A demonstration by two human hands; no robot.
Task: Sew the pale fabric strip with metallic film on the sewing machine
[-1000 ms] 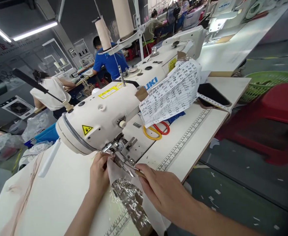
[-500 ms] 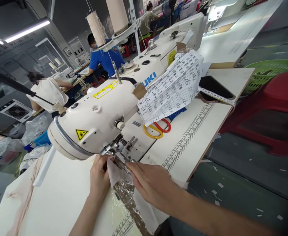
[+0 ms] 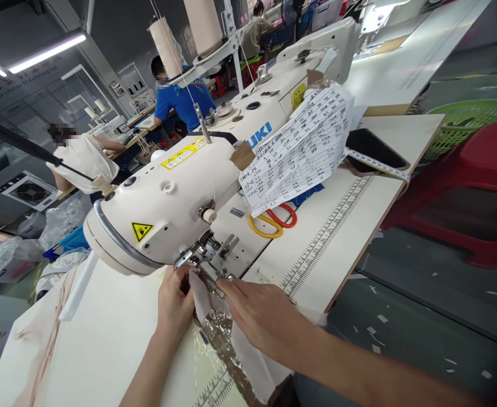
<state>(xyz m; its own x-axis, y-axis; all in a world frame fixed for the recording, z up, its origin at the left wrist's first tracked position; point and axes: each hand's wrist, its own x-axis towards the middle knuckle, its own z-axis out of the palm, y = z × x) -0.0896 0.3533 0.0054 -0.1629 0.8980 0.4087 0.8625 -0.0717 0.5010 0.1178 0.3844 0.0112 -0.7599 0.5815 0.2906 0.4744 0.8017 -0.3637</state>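
A cream sewing machine (image 3: 176, 192) stands on a white table (image 3: 341, 215). Under its presser foot (image 3: 208, 265) lies a piece of white fabric (image 3: 248, 356) with a shiny metallic strip (image 3: 223, 339). My left hand (image 3: 174, 302) pinches the fabric's edge just left of the foot, fingers closed on it. My right hand (image 3: 257, 316) lies on the fabric at the right of the foot, its fingertips pressing the cloth close to the needle.
A handwritten sheet (image 3: 299, 150) hangs taped to the machine; red and yellow scissors (image 3: 274, 220) lie beneath it. A phone (image 3: 373, 150) and tape measure (image 3: 378, 164) sit at the table's far end. Red stool (image 3: 477, 186) and green basket (image 3: 464, 121) stand right. Other people sew behind.
My right hand slid forward up to the presser foot and the fabric edge moved closer under it. My left hand stayed at the foot. The view shifted slightly.
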